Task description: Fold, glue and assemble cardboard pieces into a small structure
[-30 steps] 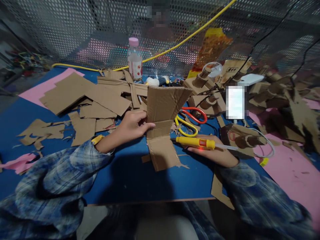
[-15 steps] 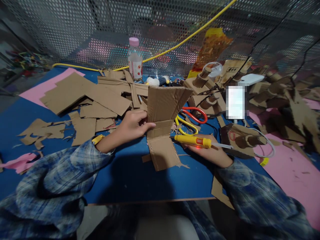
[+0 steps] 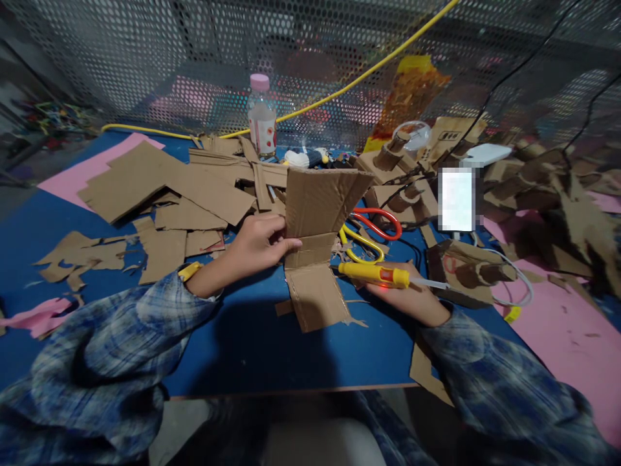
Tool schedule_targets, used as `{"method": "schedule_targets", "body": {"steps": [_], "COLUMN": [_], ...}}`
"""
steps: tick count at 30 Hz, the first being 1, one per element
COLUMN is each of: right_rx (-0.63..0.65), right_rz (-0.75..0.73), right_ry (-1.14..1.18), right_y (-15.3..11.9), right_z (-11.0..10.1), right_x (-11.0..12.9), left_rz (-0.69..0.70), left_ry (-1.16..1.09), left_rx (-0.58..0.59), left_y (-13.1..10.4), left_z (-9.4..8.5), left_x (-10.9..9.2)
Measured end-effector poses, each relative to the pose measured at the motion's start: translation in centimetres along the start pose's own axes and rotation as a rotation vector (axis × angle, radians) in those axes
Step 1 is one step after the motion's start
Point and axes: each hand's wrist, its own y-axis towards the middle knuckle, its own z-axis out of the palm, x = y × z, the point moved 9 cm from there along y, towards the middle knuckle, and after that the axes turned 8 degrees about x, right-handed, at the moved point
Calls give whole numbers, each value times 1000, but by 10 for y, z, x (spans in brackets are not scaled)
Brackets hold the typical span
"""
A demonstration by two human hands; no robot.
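Note:
My left hand (image 3: 264, 243) pinches the left edge of a folded cardboard piece (image 3: 320, 200), whose back panel stands up while its front panel slopes toward me over the blue table (image 3: 272, 362). A yellow hot glue gun (image 3: 373, 274) with a glowing red light is gripped in my right hand (image 3: 402, 294). Its dark nozzle meets the right side of the cardboard near the lower fold, and a glue stick (image 3: 429, 283) sticks out of its back. My right fingers are mostly hidden behind the gun. Just beyond it lie scissors (image 3: 376, 226) with one red and one yellow handle.
Cardboard sheets (image 3: 169, 175) and torn scraps (image 3: 87, 252) cover the left side. A pink-capped bottle (image 3: 262, 116) stands at the back. On the right are a lit phone (image 3: 457, 199), cardboard pieces with tubes (image 3: 470, 272), a white cable (image 3: 526, 281) and pink paper (image 3: 567, 323).

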Motion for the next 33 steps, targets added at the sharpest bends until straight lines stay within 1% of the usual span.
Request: {"method": "schedule_targets", "body": {"steps": [4,10,13,17,22,29,33], "right_rx": [15,38,34,-3,6,21,13], "right_rz": [-11,-38,-23,-18,-4,-3,-28], "right_ry": [36,31,61,57,38,-49,-31], "right_y": [-2,-4,-9,-17,-22,-23,-25], "right_z": [1,1,1,-1,1,-1,-2], "right_x": [-2,4,1,-5,-8,2,7], "left_rz": [3,9,0,-4,-17,7,-10], "left_ry": [13,20,14,4,-6,-5,7], "left_rx": [-9,-16,-9,-5,9,-6,8], "left_y": [0,0,1,1,1,0,0], "left_z": [-1,-2,-1,-1,0,-1,0], "left_x": [-1,-1,-1,-1,0,-1,0]}}
